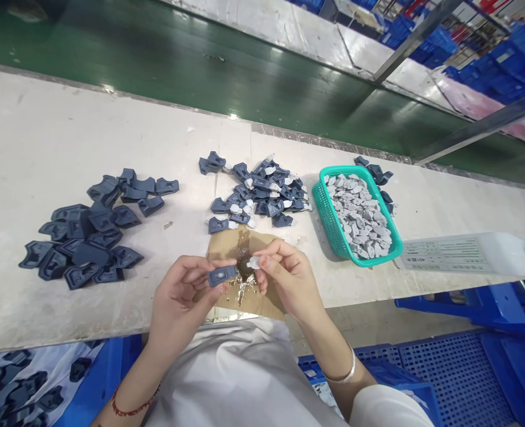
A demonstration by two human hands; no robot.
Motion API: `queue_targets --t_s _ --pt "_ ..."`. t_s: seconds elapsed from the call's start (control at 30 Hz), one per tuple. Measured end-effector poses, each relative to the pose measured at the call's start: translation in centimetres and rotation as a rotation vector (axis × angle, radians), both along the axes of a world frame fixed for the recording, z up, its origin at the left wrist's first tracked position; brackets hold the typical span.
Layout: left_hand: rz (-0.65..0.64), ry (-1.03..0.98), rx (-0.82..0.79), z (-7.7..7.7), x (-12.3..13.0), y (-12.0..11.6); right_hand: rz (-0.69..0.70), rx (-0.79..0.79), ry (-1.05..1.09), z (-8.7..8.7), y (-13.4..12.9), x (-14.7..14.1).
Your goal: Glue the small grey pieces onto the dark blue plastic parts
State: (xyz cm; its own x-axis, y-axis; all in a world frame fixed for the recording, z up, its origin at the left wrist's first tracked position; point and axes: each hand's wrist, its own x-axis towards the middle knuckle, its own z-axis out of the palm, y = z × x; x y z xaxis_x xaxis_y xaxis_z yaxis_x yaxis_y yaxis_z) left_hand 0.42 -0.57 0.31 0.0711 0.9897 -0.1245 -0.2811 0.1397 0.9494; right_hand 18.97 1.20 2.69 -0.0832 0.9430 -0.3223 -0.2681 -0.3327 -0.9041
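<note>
Head view: left grip point(180, 299) pinches a navy plastic part point(221, 275), right grip point(293, 279) a pale tab point(253, 261), by the tabletop point(5, 314)'s front edge; steady pinches probably help.

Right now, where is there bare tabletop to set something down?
Widest: tabletop behind and left of the loose dark parts, up to the green belt. Another: right of the teal basket, between bottle and belt. Crowded: centre, with white-tipped pieces, brown sheet, left hand and right hand.
</note>
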Motion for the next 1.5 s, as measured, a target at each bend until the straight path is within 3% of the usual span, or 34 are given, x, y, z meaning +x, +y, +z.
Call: queue_targets --t_s 0.33,0.83,1.03,1.23,1.33,1.5 --pt "0.123 -0.013 -0.012 1.7 1.2 -0.5 0.007 0.116 -0.137 1.0 0.0 -1.1" --pt "0.073 0.002 -0.061 1.3 1.1 -0.8 0.128 0.202 -0.226 0.0 -0.2 -0.8" --pt "-0.064 0.087 0.126 0.7 0.2 -0.4 0.133 0.245 -0.287 0.2 -0.3 -0.6" --pt "-0.304 0.571 0.232 2.0 -1.6 0.3 0.256 0.518 -0.490 1.6 -0.7 0.1" --pt "-0.402 0.659 0.316 2.4 -2.1 0.5 0.311 0.581 -0.540 1.6 -0.6 0.2" --pt "-0.369 0.653 0.364 2.3 -1.7 0.4 0.273 0.679 -0.636 1.3 -0.7 -0.3"
